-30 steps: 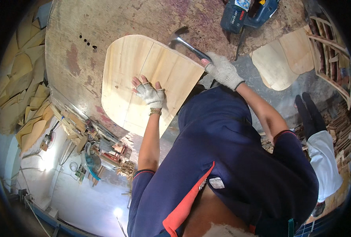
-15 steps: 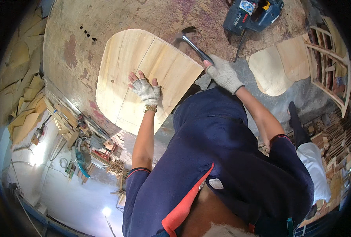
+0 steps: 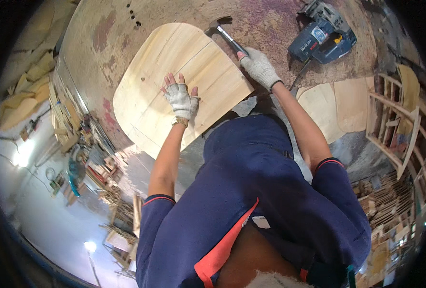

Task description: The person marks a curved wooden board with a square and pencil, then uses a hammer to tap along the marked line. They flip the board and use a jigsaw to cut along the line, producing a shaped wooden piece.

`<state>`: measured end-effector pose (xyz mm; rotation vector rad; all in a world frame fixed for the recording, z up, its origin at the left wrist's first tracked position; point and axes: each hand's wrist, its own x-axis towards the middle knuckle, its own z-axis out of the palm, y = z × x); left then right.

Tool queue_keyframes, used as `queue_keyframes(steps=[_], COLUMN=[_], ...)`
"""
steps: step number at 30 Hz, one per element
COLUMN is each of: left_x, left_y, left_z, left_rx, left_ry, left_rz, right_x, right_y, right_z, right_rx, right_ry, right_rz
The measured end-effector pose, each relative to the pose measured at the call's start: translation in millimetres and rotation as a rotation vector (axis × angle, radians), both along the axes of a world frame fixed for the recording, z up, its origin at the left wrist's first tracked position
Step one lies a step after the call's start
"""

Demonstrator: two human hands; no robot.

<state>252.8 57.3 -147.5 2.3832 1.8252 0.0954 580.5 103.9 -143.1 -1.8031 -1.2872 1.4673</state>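
Observation:
A flat panel of pale wood point(image 3: 198, 72) with rounded far corners and pencil lines lies on the worn workbench point(image 3: 122, 38). My left hand point(image 3: 181, 100), in a fingerless grey work glove, rests flat on it with the fingers spread. Gloved the same way, my right hand point(image 3: 259, 69) is closed round the black grip of a claw hammer point(image 3: 230, 39). The hammer's head is by the panel's far right edge; whether it touches the wood I cannot tell.
A blue jigsaw point(image 3: 322, 41) lies at the far right of the bench, its cable running toward me. Thin curved wooden sheets point(image 3: 320, 108) lie right of my forearm, beside a wooden frame point(image 3: 395, 125). Wood offcuts and tools point(image 3: 90, 163) clutter the floor at left.
My view has turned, so bench and jigsaw appear shifted. The hammer stays in my right hand near the panel's edge. My left hand remains flat on the panel.

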Motion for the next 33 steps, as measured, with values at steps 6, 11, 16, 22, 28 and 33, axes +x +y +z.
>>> queue_keyframes(steps=[6, 11, 16, 22, 28, 33], left_x=[-1.0, 6.1, 8.6, 12.4, -75.5, -137.8], left_y=[-0.1, -0.8, -2.5, -54.6, -223.6, -296.5], left_z=[-6.4, -3.0, 4.5, 29.3, 28.7, -14.0], left_rx=[0.047, 0.028, 0.015, 0.105, 0.179, 0.29], left_ry=[-0.013, 0.016, -0.066, -0.093, -0.864, -1.001], left_rz=[0.028, 0.087, 0.132, 0.191, 0.474, 1.776], right_x=[17.8, 14.6, -18.4, -6.9, 8.9, 12.9], right_y=[11.1, -24.3, -76.5, -84.0, -70.8, -55.3], right_z=[7.6, 36.0, 6.6, -25.9, -34.2, -28.4], right_rx=[0.029, 0.668, 0.288, 0.253, 0.28, 0.077], right_ry=[-0.236, -0.842, -0.423, -0.171, -0.129, -0.068], right_rz=[-0.046, 0.084, 0.074, -0.147, -0.138, -0.205])
